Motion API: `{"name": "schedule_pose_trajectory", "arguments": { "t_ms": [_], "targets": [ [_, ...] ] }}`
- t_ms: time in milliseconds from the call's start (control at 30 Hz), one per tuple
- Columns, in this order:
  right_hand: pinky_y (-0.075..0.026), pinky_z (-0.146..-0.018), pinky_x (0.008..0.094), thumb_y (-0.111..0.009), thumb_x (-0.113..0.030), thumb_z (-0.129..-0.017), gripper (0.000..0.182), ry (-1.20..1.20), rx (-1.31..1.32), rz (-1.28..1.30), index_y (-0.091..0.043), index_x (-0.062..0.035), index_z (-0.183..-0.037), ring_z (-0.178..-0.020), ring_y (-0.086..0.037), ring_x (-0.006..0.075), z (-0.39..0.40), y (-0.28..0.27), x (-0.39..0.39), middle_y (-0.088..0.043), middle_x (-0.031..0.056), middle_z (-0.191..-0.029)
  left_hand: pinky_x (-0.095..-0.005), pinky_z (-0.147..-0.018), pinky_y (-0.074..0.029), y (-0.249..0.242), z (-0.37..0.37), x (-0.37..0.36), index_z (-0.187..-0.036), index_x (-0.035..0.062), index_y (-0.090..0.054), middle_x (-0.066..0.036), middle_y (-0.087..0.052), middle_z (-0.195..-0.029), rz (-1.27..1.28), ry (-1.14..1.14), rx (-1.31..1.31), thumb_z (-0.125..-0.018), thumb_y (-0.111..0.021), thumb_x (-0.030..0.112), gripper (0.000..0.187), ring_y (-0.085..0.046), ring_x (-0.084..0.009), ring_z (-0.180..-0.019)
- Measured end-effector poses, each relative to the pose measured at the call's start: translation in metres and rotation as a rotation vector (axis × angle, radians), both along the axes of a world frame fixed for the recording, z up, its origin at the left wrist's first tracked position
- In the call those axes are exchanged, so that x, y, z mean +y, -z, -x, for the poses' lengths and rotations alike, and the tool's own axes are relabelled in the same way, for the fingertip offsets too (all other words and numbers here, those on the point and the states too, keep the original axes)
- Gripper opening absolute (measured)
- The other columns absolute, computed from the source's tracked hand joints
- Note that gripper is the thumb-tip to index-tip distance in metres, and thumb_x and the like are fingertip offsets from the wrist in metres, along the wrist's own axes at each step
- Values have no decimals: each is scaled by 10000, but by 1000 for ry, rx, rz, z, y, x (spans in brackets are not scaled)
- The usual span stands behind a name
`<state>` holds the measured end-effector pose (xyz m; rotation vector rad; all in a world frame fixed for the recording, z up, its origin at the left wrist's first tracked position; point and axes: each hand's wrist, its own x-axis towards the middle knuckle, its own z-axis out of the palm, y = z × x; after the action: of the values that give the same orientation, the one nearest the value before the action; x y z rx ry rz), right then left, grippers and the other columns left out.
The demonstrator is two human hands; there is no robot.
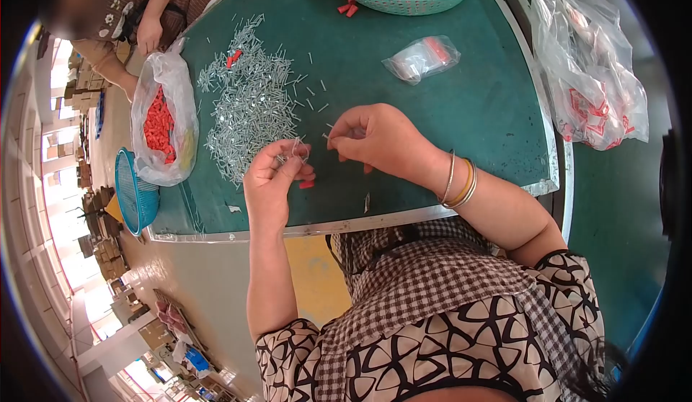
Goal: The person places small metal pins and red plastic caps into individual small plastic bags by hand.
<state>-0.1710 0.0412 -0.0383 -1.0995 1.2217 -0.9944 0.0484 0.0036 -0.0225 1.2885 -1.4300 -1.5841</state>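
Note:
Over the front of the green table (418,150), my left hand (277,175) pinches a small clear plastic bag (298,150). A red plug (306,184) shows just below its fingertips. To its right, my right hand (375,139) is closed, with a silvery screw (328,130) at its fingertips. The two hands are a short way apart. A wide pile of loose screws (252,106) spreads behind and to the left of my left hand, with a few red plugs (233,58) lying on it.
A plastic bag of red plugs (158,124) lies at the left edge, near a co-worker's hands (149,34). A blue basket (135,193) is below it. Filled packets (422,57) and a green basket (411,2) lie farther back; a large plastic bag (591,70) hangs right.

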Motion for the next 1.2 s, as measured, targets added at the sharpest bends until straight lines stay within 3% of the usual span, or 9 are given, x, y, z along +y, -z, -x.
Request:
{"name": "schedule_pose_trajectory", "arguments": {
  "t_ms": [33, 133, 333, 500, 700, 733, 833, 967, 1200],
  "targets": [
    [-512, -542, 242, -647, -116, -846, 177, 25, 67, 37, -686, 19, -952, -677, -622, 106, 1, 0, 0, -692, 53, -791, -327, -707, -581, 2, -1, 0, -1147, 0, -601, -144, -665, -1049, -7, 1, 31, -907, -572, -29, 244, -660, -170, -800],
    [-532, -673, 361, -758, -233, -771, 314, 160, 381, 197, -695, -41, -1012, -710, -641, 241, 3, 1, -2, -699, 82, -833, -332, -734, -570, 9, -6, 2, -1252, 33, -535, -149, -643, -1143, -49, 27, 252, -917, -600, 24, 342, -659, -174, -829],
    [-531, -638, 329, -813, -210, -707, 509, -42, 230, 420, -654, -128, -1183, -819, -635, 224, 1, -22, 2, -659, 69, -1094, -374, -771, -578, 6, 3, 19, -1452, 66, -345, -209, -593, -1234, -141, 93, 544, -921, -531, -22, 569, -668, -240, -885],
    [-526, -646, 278, -795, -118, -720, 407, -123, 126, 550, -691, -128, -1113, -824, -636, 203, 0, -21, 2, -654, 52, -1101, -310, -618, -542, 16, 11, 25, -1503, 39, -228, -230, -611, -1183, -423, 29, 780, -937, -506, 7, 631, -660, -226, -785],
    [-510, -602, 251, -751, -65, -790, 186, -250, -168, 541, -684, -57, -963, -852, -640, 135, 2, -3, -4, -672, 52, -1016, -237, -526, -486, 21, 17, 23, -1476, -26, -260, -199, -630, -1103, -618, 198, 1073, -956, -495, 35, 574, -631, -183, -695],
    [-507, -590, 245, -744, -60, -806, 156, -261, -204, 559, -674, -44, -944, -844, -641, 127, 2, -1, -4, -677, 54, -997, -241, -525, -488, 21, 18, 22, -1466, -24, -284, -200, -632, -1105, -578, 192, 1022, -957, -504, 43, 560, -626, -179, -685],
    [-506, -567, 231, -712, -45, -852, 100, -171, -586, 161, -642, -38, -923, -798, -647, 123, 3, -1, -1, -687, 74, -943, -254, -525, -496, 17, 19, 24, -1436, -15, -354, -202, -640, -1110, -436, 174, 882, -955, -536, 65, 521, -617, -172, -668],
    [-505, -537, 231, -648, -124, -928, 129, -66, -828, 52, -615, -15, -989, -721, -632, 93, 9, 0, -7, -691, 87, -913, -273, -574, -516, 3, 21, 28, -1366, 6, -453, -194, -657, -1104, -264, 152, 770, -934, -602, 90, 465, -623, -172, -693],
    [-476, -493, 206, -676, -167, -910, 190, 198, -349, 96, -617, 10, -946, -602, -583, 64, -6, 2, -2, -680, 57, -782, -283, -632, -531, 8, 35, 36, -1309, -18, -488, -149, -661, -1073, -101, 8, 445, -897, -664, 93, 461, -633, -150, -744]
  ]
}}
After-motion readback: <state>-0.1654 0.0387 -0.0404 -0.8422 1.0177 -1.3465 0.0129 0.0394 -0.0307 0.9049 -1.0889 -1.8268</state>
